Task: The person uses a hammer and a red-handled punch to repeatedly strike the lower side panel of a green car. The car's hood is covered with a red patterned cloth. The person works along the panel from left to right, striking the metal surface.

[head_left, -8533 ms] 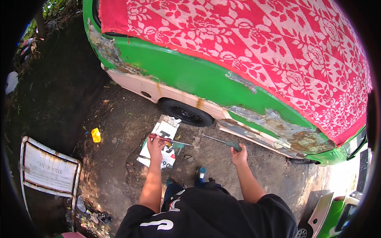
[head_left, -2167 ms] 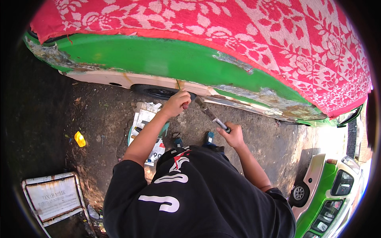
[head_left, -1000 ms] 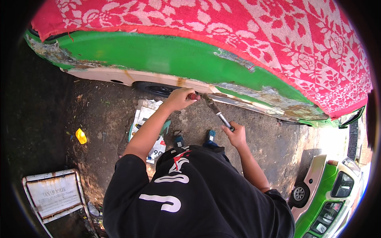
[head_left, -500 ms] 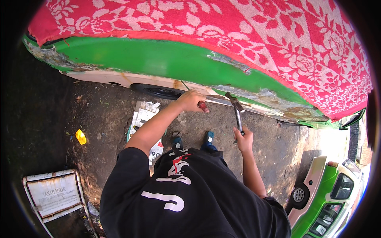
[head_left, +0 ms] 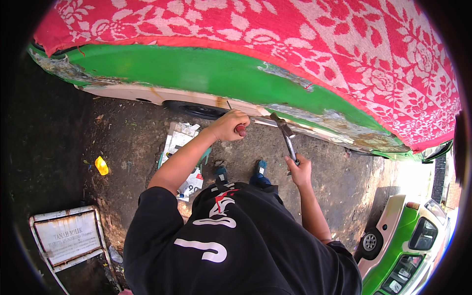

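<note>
My left hand (head_left: pixel 227 126) is closed around a tool with a red handle (head_left: pixel 240 130), which looks like a screwdriver. Its thin shaft (head_left: pixel 229 104) comes out beyond my fist toward the lower side of a green and cream vehicle (head_left: pixel 196 73), just above the wheel. Whether the tip touches the panel I cannot tell. In my right hand (head_left: pixel 300 170) is a hammer (head_left: pixel 289 142), gripped low on its metal shaft. The hammer head is raised to the right of the red handle, apart from it. Patches of bare, scraped metal (head_left: pixel 339 120) show along the vehicle's side.
A red and white floral cloth (head_left: pixel 295 34) drapes over the vehicle. Beside my feet lie printed sheets (head_left: pixel 178 140) on the dirt ground. Farther left are a yellow object (head_left: pixel 101 165) and a rusty-framed white sign (head_left: pixel 67 240). Another green and cream vehicle (head_left: pixel 400 246) stands at the lower right.
My left hand has shifted slightly left, with the red handle turning more toward me. The hammer has moved left, nearer to the red handle.
</note>
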`<act>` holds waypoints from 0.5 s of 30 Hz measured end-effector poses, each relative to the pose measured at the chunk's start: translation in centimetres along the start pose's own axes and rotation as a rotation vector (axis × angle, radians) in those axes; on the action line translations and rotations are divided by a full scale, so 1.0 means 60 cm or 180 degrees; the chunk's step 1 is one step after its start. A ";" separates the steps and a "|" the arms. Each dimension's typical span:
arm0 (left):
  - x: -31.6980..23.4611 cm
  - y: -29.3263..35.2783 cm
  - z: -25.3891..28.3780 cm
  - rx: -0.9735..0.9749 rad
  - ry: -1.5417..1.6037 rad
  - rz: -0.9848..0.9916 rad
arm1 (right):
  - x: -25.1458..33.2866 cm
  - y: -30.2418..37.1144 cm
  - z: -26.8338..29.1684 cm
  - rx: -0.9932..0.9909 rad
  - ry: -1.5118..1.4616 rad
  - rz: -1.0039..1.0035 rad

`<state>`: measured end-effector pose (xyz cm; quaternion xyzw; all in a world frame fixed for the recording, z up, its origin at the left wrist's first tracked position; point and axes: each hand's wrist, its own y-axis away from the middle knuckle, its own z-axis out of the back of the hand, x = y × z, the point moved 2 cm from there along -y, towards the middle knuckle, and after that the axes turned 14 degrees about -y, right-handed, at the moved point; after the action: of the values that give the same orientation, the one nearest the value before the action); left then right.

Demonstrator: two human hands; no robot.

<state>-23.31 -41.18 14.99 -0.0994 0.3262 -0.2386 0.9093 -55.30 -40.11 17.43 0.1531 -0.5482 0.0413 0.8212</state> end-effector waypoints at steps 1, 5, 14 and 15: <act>-0.001 0.003 0.003 -0.0038 -0.0019 -0.0031 | 0.000 0.000 -0.003 0.0006 0.0015 -0.0002; 0.002 0.004 0.009 -0.0135 -0.0200 -0.0283 | 0.008 0.001 -0.012 0.0034 0.0068 -0.0026; 0.020 0.009 -0.001 -0.0046 -0.0274 -0.0723 | -0.015 0.006 -0.026 0.0175 0.0123 0.0159; 0.019 0.009 0.001 -0.0057 -0.0245 -0.0754 | -0.022 0.007 -0.027 0.0212 0.0125 0.0169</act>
<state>-22.29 -41.27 14.21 -0.1544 0.2792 -0.3374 0.8856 -54.52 -39.08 15.74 0.1648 -0.5340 0.0842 0.8249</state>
